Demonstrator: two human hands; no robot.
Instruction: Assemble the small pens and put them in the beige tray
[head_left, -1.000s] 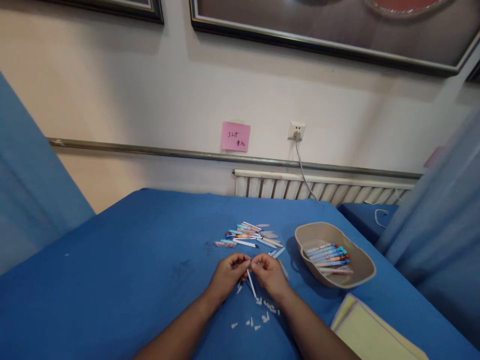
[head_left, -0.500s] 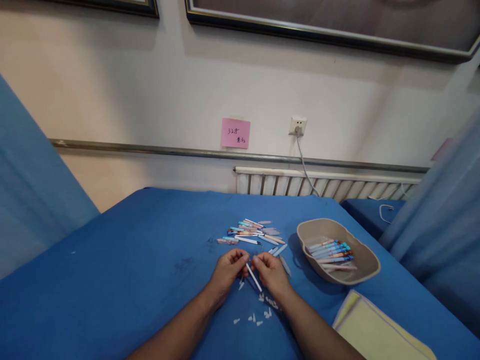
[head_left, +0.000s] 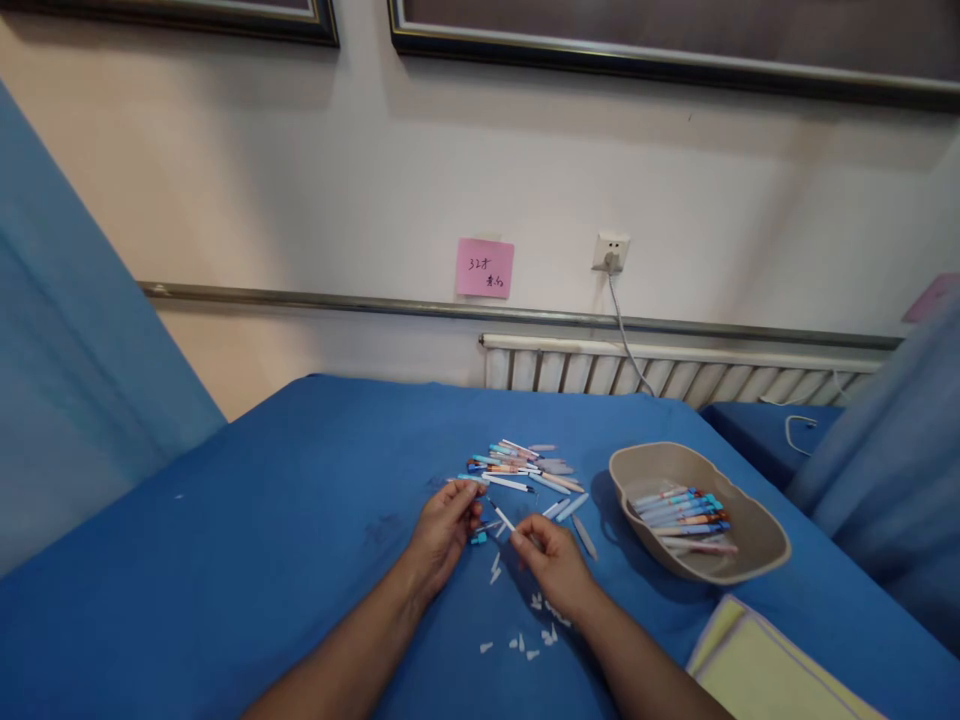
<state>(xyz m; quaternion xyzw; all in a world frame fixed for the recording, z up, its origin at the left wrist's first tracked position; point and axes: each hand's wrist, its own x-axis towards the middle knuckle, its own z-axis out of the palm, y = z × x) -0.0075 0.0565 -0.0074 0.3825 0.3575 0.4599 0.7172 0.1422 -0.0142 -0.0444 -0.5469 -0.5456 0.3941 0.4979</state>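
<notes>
Both my hands rest on a blue-covered table (head_left: pixel 262 520). My right hand (head_left: pixel 553 560) pinches a thin white pen refill (head_left: pixel 504 518) that slants up to the left. My left hand (head_left: pixel 442 528) is curled beside it, fingertips near a small blue pen part (head_left: pixel 478 538); what it holds, if anything, is too small to make out. Just beyond the hands lies a loose pile of coloured pens (head_left: pixel 517 467). Several small white caps (head_left: pixel 525 640) are scattered between my forearms.
A beige tray (head_left: pixel 765 540) with several blue and orange pens stands to the right. A yellow cloth (head_left: pixel 765 675) lies at the near right corner. A radiator, a wall socket with cable and a pink note are behind the table. Blue curtains hang on both sides.
My hands have come apart: the right one drew back with the white refill, the left one shifted left toward the pile. The view panned slightly left.
</notes>
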